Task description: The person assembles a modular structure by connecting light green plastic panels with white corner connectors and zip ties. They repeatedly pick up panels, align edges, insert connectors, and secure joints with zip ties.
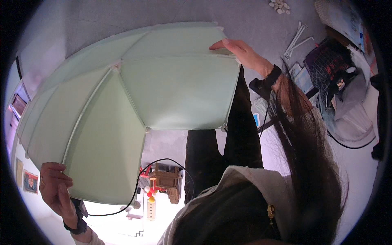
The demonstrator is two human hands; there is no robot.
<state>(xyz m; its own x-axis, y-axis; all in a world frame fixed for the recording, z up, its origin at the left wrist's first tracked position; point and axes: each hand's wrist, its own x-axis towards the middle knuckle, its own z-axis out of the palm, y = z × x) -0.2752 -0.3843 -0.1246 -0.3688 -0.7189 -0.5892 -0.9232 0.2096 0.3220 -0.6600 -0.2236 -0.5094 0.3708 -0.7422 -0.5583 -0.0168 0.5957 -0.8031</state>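
Observation:
A large pale green fabric-covered frame [175, 94] spans the left and middle of the head view, its panels meeting at angles. A white rod [87, 110] runs along one panel, and small pale connectors sit at the corners. My left hand [56, 190] is closed round the panel's lower left edge, with the thumb on the near face. At the upper right corner my right hand [245, 53] grips the frame's edge, one finger stretched along the fabric; its other fingers are partly hidden. Each wrist wears a black strap with a device.
Several white rods [297, 41] and a pile of round white pieces [279, 5] lie on the grey floor. On the right are a dark checked bag [330, 65] and crumpled clear plastic [351, 110]. A black cable [165, 159] loops past brown wooden furniture [166, 179].

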